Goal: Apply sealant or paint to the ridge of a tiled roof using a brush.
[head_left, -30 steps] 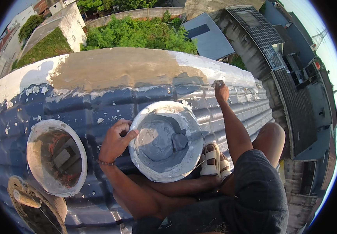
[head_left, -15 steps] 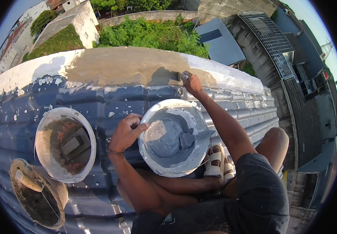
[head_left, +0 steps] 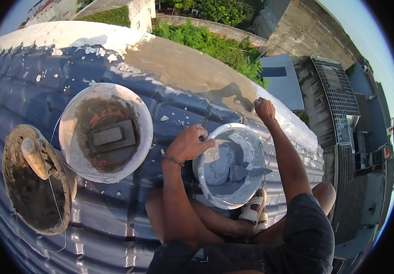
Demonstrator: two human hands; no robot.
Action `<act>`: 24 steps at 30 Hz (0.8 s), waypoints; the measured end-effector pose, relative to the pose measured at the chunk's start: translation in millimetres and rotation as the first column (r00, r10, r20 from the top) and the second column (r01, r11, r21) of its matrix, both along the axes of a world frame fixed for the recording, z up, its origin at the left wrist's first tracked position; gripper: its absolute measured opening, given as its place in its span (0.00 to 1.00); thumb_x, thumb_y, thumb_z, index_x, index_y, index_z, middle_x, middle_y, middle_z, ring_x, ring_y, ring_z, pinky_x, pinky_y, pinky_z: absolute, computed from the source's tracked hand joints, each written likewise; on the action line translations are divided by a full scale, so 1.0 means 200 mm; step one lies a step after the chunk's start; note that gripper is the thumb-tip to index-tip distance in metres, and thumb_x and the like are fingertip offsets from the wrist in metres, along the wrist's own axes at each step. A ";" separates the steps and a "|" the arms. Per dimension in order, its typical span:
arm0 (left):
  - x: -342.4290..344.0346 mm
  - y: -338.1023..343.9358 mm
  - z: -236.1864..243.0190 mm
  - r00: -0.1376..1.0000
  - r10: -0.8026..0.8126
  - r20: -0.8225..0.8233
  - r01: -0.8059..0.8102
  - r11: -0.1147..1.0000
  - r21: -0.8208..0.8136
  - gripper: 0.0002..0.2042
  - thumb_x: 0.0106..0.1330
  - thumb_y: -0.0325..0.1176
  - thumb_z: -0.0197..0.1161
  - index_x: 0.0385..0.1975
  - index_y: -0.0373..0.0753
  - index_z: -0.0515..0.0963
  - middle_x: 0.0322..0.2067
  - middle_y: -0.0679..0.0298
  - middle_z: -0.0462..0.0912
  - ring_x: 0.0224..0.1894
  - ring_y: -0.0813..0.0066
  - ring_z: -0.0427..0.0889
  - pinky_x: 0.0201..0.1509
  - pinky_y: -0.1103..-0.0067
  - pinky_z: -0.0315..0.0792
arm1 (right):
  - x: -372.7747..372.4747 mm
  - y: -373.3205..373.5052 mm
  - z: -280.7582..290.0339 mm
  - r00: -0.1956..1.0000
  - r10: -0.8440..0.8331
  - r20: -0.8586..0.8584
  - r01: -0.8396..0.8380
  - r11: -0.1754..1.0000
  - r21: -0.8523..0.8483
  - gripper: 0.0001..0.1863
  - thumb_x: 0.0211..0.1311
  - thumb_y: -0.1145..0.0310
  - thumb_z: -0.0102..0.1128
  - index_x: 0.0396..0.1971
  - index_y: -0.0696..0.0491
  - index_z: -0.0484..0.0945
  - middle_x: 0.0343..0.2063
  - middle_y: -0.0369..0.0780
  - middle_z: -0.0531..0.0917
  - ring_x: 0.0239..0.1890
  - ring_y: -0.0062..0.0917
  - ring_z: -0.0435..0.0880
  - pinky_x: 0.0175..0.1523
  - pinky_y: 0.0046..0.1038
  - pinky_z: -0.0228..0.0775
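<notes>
The left grip (head_left: pixel 189 144) is curled shut over the near-left rim of the white bucket (head_left: pixel 230 165), fingers hooked on the edge. That bucket sits on the blue corrugated roof (head_left: pixel 32 91), just in front of the person's crossed legs and touching a pale sandal (head_left: pixel 253 208); it holds smooth grey paste. The right grip (head_left: pixel 264 109) is closed in a fist, arm stretched forward, pressed against the wet grey-brown coating (head_left: pixel 183 68) spread along the roof's ridge. What it clamps is too small to tell.

In the head view, 2 more containers lie to the left. A larger white bucket (head_left: pixel 73 150), crusted inside, holds a dark rectangular block (head_left: pixel 111 136). Further left, a shallow mud-caked pan (head_left: pixel 12 192) holds a trowel-like tool (head_left: pixel 35 157). White flecks dot the roof sheeting. Beyond the ridge lie green shrubs (head_left: pixel 215 43) and neighbouring rooftops far below.
</notes>
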State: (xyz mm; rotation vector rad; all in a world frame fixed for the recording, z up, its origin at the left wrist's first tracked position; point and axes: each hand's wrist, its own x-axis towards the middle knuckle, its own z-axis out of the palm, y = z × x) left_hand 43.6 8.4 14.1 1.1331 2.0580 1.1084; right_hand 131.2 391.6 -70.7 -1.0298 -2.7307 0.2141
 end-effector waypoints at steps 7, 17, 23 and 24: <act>0.00 0.00 -0.01 0.999 0.005 0.038 -0.007 0.999 0.034 0.19 0.56 0.41 0.68 0.20 0.29 0.72 0.28 0.53 0.75 0.33 0.59 0.74 0.42 0.70 0.69 | -0.70 -0.46 0.11 0.931 0.347 -0.108 -0.354 0.934 -0.052 0.18 0.64 0.53 0.54 0.40 0.53 0.83 0.32 0.53 0.85 0.36 0.43 0.86 0.40 0.42 0.78; -0.01 0.01 -0.02 0.996 0.036 0.082 -0.034 0.999 -0.023 0.19 0.54 0.42 0.67 0.19 0.29 0.73 0.28 0.49 0.76 0.35 0.51 0.77 0.43 0.65 0.71 | -0.88 -0.83 0.55 0.783 0.285 -0.553 -0.541 0.750 -0.379 0.20 0.65 0.51 0.61 0.30 0.55 0.78 0.22 0.37 0.83 0.22 0.17 0.81 0.30 0.24 0.74; 0.00 0.00 -0.04 0.998 0.051 0.043 -0.052 0.998 0.032 0.20 0.54 0.44 0.66 0.19 0.29 0.74 0.29 0.47 0.77 0.35 0.50 0.78 0.43 0.64 0.71 | -0.92 -0.85 0.45 0.734 0.331 -0.594 -0.632 0.654 -0.417 0.20 0.65 0.50 0.62 0.30 0.54 0.77 0.22 0.37 0.83 0.23 0.18 0.79 0.32 0.24 0.73; 0.00 0.00 -0.04 0.998 0.049 0.046 -0.050 0.998 0.026 0.20 0.54 0.44 0.66 0.20 0.29 0.74 0.29 0.47 0.77 0.36 0.50 0.78 0.44 0.64 0.71 | -0.92 -0.83 0.44 0.760 0.391 -0.519 -0.617 0.686 -0.387 0.20 0.65 0.50 0.61 0.31 0.55 0.77 0.22 0.37 0.83 0.24 0.19 0.81 0.33 0.25 0.74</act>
